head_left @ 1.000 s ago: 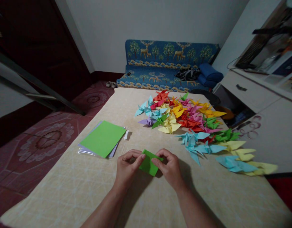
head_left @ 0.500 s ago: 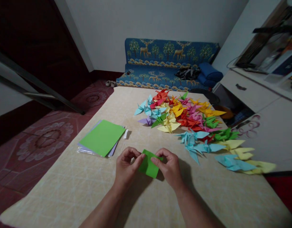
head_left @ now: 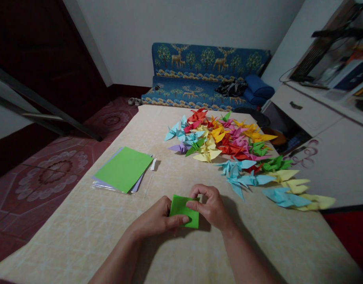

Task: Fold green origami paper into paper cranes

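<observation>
A folded square of green paper [head_left: 181, 207] is held just above the table between my two hands. My left hand [head_left: 159, 218] grips its left side, thumb lying across the lower face and fingers hidden behind. At the upper right corner, my right hand [head_left: 211, 205] pinches the paper between thumb and curled index finger. Left of the hands lies a stack of paper sheets [head_left: 123, 169], green on top with lilac below and a clear wrapper underneath. Many folded paper cranes [head_left: 216, 136] in red, yellow, orange, pink, green and blue spread over the table's far right part.
The table [head_left: 110, 228] has a pale patterned cloth. A small white paper piece [head_left: 153, 164] lies beside the stack. Beyond the table stands a blue sofa [head_left: 196, 81] with deer patterns. A white cabinet [head_left: 329, 146] is on the right, a metal ladder-like frame [head_left: 48, 104] on the left.
My left hand has shifted down along the green paper, its thumb now nearer the lower edge. The paper has turned to sit more squarely. My right hand stays at the upper right corner.
</observation>
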`<state>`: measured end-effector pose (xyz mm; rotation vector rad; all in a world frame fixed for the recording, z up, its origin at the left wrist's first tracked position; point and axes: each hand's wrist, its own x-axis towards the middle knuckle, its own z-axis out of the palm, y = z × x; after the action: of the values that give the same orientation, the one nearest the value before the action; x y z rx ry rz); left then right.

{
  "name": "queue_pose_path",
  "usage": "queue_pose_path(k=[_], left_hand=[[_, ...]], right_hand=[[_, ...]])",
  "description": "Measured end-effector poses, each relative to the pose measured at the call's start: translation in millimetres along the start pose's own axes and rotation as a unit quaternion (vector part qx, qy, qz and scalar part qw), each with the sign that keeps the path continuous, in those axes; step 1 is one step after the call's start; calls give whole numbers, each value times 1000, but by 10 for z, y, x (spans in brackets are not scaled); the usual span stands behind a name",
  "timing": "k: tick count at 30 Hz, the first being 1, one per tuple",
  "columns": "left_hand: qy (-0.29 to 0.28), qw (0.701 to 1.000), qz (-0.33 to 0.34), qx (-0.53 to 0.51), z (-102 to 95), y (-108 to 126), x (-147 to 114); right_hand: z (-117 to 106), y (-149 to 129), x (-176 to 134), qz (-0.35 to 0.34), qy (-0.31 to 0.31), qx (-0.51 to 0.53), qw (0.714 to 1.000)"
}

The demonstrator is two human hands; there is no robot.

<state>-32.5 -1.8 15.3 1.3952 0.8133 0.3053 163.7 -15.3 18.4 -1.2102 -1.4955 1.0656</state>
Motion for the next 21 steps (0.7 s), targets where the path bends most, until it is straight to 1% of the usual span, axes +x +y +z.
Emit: queue_pose_path(k=[2, 3, 4, 6, 7, 9, 11, 13, 14, 17, 19, 21], left_hand=[[-32, 999, -4, 11, -8, 9, -21], [-35, 999, 1, 18, -8, 5, -20], [-24, 999, 9, 25, -5, -5, -10], [40, 998, 34, 35, 19, -41, 34], [87, 995, 45, 30, 40, -64, 66], [201, 978, 61, 10, 92, -107, 139], [282, 956, 78, -11, 148, -138, 209], [325, 940, 108, -12, 197, -153, 261], [333, 934, 129, -7, 218, -156, 278], [329, 928, 175, -5, 270, -146, 295], [320, 931, 174, -39, 301, -126, 286], [303, 936, 160, -76, 327, -98, 269]], right_hand=[[-5, 4, 1, 6, -6, 2, 1000], [-2, 13, 5, 13, -4, 4, 1000], [6, 26, 13, 21, 6, 10, 1000], [34, 64, 33, 32, 48, 53, 997], [53, 88, 42, 31, 75, 86, 993], [106, 134, 52, 23, 115, 153, 981], [179, 163, 43, 28, 110, 187, 976], [272, 161, 21, 52, 79, 196, 976], [323, 146, 9, 63, 65, 206, 974], [463, 77, -21, 92, 75, 224, 967], [527, 41, -33, 94, 89, 222, 966], [562, 30, -39, 87, 98, 211, 969]])
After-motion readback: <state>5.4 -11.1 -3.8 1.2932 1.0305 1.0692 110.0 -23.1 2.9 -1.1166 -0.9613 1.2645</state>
